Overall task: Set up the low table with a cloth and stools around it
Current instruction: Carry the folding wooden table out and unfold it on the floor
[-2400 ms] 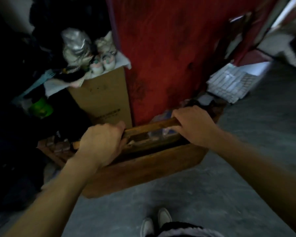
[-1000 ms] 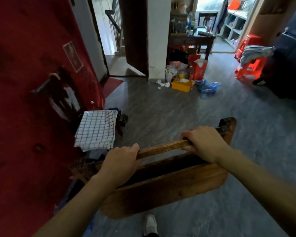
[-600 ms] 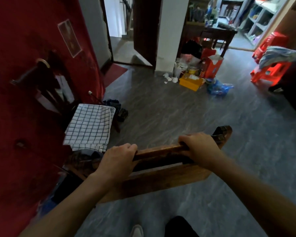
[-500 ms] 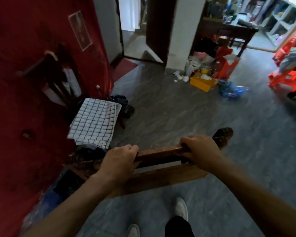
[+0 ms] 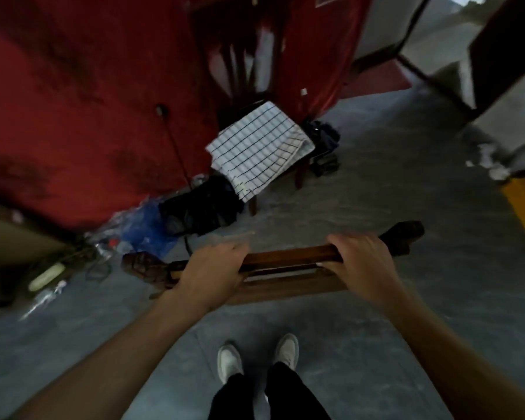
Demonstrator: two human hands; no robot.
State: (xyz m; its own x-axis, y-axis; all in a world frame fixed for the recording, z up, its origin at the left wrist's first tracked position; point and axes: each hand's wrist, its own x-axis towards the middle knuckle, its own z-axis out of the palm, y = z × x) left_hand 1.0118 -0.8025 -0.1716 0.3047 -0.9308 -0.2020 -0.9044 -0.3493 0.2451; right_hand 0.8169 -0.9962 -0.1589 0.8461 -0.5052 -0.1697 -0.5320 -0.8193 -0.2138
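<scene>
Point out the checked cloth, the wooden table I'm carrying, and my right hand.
checked cloth (image 5: 256, 150): head view, middle of the grid-patterned top.
wooden table (image 5: 288, 258): head view, bare rail between the two hands.
right hand (image 5: 361, 262): head view, back of the hand gripping the rail.

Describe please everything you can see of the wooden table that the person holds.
The low table looks like dark brown wood, worn and glossy. It is turned on its side, so its top faces the person and only a thin strip of that shows. A rail runs along the upper edge, with a carved leg end at each side. The left hand and right hand each grip this rail. Whether it touches the grey floor cannot be told.
</scene>
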